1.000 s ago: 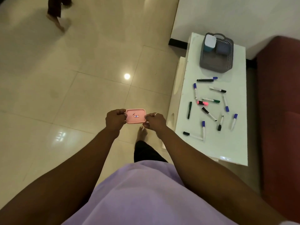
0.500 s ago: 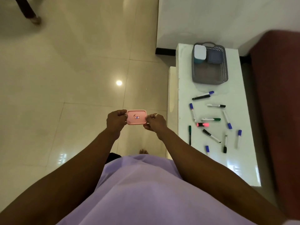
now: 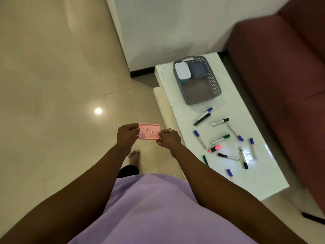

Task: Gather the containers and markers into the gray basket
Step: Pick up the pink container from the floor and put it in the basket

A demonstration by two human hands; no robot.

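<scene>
Pink container (image 3: 149,131) held level above floor; markers (image 3: 220,139) scattered beside gray basket (image 3: 202,97).

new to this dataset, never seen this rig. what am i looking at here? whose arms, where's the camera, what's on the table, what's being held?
There is no robot here. A person wears one wide-angle camera on the head, looking forward and down, so the two arms entering from the bottom are their own, above a lilac garment.

The left hand and right hand each pinch one end of a small pink container with their fingers, holding it over the tiled floor, not over the table.

To the right is a white table. At its far end sits the gray basket, already holding a white-lidded container and a blue-gray container side by side. Loose markers lie scattered on the table nearer the person, with blue, black and green caps, plus one pink highlighter. A dark red sofa stands beyond the table.
</scene>
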